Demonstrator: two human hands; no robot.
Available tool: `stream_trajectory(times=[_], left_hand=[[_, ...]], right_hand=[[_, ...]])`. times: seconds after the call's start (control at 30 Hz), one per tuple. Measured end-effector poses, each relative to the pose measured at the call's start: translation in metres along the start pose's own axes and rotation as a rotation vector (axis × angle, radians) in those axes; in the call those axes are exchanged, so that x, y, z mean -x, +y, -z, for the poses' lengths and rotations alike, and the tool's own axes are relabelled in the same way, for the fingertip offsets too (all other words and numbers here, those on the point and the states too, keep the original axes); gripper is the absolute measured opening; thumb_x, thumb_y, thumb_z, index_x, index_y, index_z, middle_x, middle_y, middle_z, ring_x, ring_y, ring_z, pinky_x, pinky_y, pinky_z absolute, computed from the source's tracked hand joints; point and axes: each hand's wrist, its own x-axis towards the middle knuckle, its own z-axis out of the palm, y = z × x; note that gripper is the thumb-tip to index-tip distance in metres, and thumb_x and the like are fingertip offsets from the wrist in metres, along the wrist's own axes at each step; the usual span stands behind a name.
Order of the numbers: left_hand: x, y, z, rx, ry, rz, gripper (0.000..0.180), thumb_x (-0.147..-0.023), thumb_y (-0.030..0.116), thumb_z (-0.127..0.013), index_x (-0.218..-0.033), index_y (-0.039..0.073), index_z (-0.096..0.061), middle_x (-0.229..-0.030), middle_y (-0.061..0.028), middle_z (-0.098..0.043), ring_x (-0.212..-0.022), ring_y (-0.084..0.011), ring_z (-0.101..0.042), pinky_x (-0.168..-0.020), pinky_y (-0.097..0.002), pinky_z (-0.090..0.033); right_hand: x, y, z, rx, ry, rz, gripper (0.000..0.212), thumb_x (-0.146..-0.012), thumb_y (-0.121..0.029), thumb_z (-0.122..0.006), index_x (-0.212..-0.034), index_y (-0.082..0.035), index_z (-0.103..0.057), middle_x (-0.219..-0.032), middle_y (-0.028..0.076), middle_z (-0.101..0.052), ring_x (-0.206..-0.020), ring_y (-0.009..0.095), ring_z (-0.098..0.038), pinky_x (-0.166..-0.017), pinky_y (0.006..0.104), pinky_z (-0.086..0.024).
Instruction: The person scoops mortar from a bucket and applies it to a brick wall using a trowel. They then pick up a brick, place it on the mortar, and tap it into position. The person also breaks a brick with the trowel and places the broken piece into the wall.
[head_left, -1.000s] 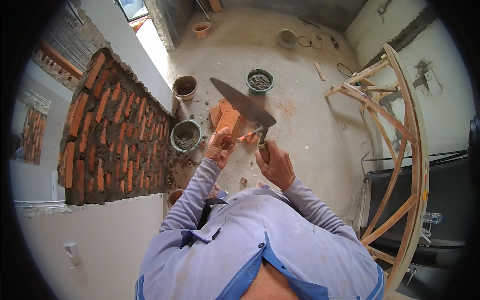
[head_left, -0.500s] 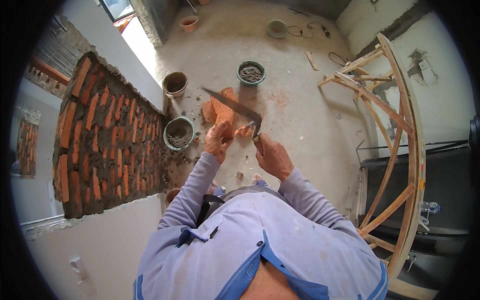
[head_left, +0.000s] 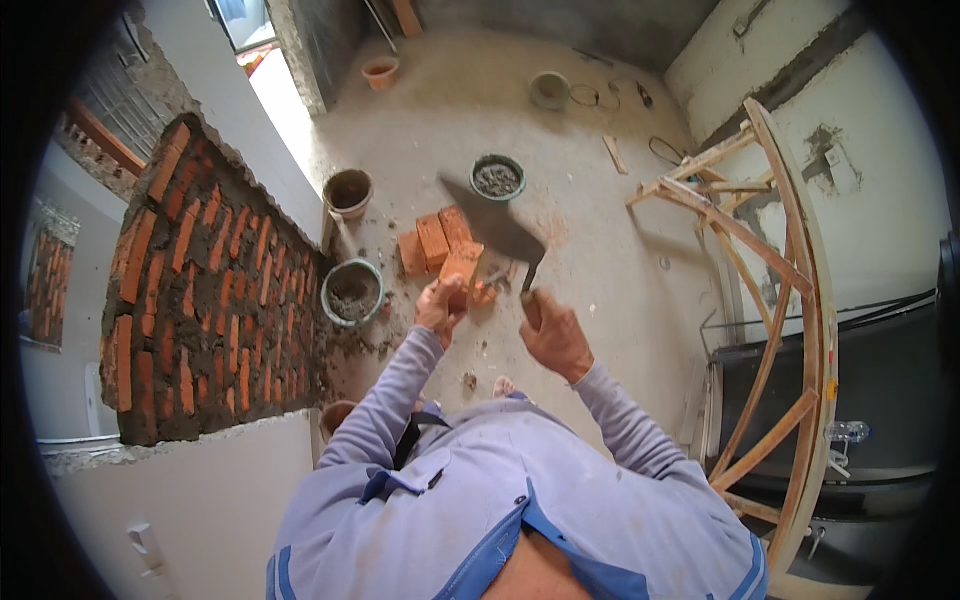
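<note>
My left hand [head_left: 440, 308] is closed around the near end of an orange brick [head_left: 461, 264], held out in front of me. In my right hand [head_left: 558, 340] is the handle of a brick trowel, gripped with the fingers wrapped round it. The dark trowel blade [head_left: 497, 228], slightly blurred, points up and to the left, its broad face showing just beyond the brick. Whether the blade touches the brick I cannot tell. Several loose bricks [head_left: 431, 240] lie on the floor past my left hand, partly covered by the blade and the held brick.
A partly mortared brick wall [head_left: 215, 290] rises at my left. Buckets holding mortar stand on the floor, one left [head_left: 353, 293] and one ahead [head_left: 497, 178]; another bucket [head_left: 348, 192] is beyond the left one. A curved wooden frame [head_left: 800, 300] leans along the right side.
The trowel blade has turned from nearly edge-on to broad face and shifted right. The held brick has moved down and now looks shorter in view. Both hands keep their holds.
</note>
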Motion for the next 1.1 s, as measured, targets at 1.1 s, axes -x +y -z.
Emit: stream_trajectory(times=[1.1], left_hand=[[0.003,-0.009,-0.003,0.039,0.06,-0.017,0.036,-0.084,0.032,-0.074,-0.106,0.009,-0.058,-0.091,-0.0063,-0.06,-0.086,-0.0199,-0.061,-0.076,-0.0377,-0.058]], right_hand=[[0.008,-0.029,0.001,-0.087,0.144,0.049,0.018,-0.079,-0.002,-0.059,-0.093,-0.003,-0.049,-0.06,0.015,-0.047,-0.051,0.029,-0.054,-0.051,0.0379,-0.043]])
